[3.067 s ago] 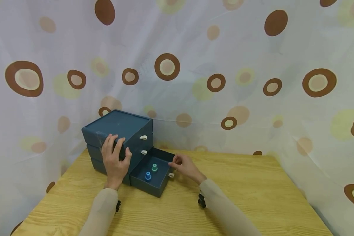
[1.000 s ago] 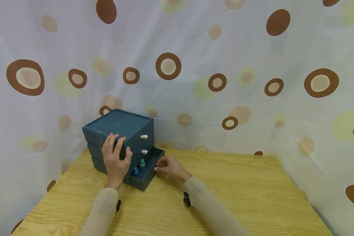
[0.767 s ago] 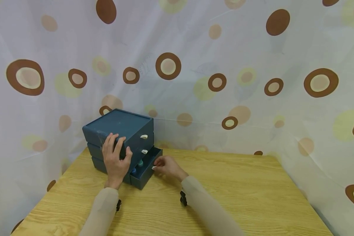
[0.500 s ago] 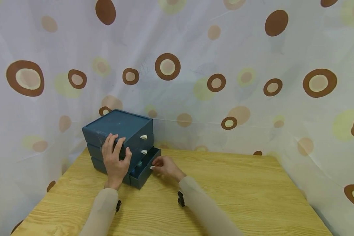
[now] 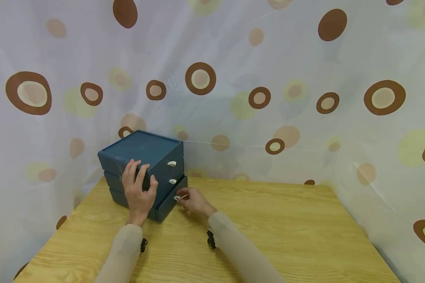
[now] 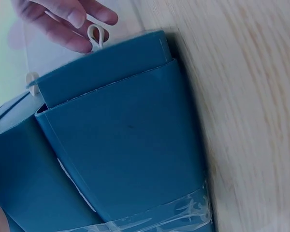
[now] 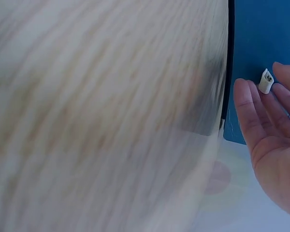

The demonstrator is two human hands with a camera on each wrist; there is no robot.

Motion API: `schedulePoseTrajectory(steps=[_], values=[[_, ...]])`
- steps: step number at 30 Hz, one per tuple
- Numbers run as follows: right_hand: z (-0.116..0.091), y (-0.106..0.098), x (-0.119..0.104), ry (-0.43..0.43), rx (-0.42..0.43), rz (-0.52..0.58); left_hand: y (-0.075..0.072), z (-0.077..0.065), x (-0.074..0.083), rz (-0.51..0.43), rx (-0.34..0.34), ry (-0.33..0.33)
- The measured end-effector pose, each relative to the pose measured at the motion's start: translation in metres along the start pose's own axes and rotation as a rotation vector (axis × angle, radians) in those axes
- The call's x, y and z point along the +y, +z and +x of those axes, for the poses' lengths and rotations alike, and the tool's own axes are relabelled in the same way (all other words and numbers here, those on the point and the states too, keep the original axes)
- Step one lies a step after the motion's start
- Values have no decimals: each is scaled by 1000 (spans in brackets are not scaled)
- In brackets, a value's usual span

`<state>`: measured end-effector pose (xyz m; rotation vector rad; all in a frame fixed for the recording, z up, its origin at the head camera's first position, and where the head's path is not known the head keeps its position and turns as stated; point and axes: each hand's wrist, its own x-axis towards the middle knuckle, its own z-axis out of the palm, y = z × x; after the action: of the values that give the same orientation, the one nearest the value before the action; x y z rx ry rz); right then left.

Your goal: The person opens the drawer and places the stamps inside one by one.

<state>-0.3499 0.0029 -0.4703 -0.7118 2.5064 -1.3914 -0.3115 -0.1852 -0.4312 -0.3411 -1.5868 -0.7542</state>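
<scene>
A dark blue drawer cabinet (image 5: 141, 147) stands on the table, three drawers high. Its bottom drawer (image 5: 167, 202) sticks out slightly at the front; the inside is hidden from view. My left hand (image 5: 139, 192) rests on the cabinet's near side and top corner, fingers spread. Beside the bottom drawer's front is my right hand (image 5: 194, 201). In the right wrist view, that hand's fingers are fairly straight and the thumb stands apart, with the white loop pull (image 7: 266, 82) between them, not visibly pinched. The loop also shows free at the fingertips in the left wrist view.
White loop pulls (image 5: 171, 164) mark the two upper drawers, both flush. Clear tape (image 6: 183, 212) runs across the cabinet's side. The wood-grain table (image 5: 287, 228) extends right, and a dotted curtain (image 5: 233, 59) hangs behind and at both sides.
The bottom drawer has slid most of the way into the cabinet, hiding the blue and green pegs inside. My right hand has moved left with it; my left hand has stayed put.
</scene>
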Motion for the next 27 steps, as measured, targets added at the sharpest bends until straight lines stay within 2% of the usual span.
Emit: schedulePoseTrajectory(steps=[6,13,20,27], values=[[1,6,-5,7,-9,7,0,-1,3,-14,30,1],[2,10,-8,-4,-13,-22,0,2,2,-13,25,6],[-1,8,-11,10,-77,-27,-4,3,0,18,14,21],[-5,4,-4,12,-68,-3,-2,5,6,73,-2,-19]])
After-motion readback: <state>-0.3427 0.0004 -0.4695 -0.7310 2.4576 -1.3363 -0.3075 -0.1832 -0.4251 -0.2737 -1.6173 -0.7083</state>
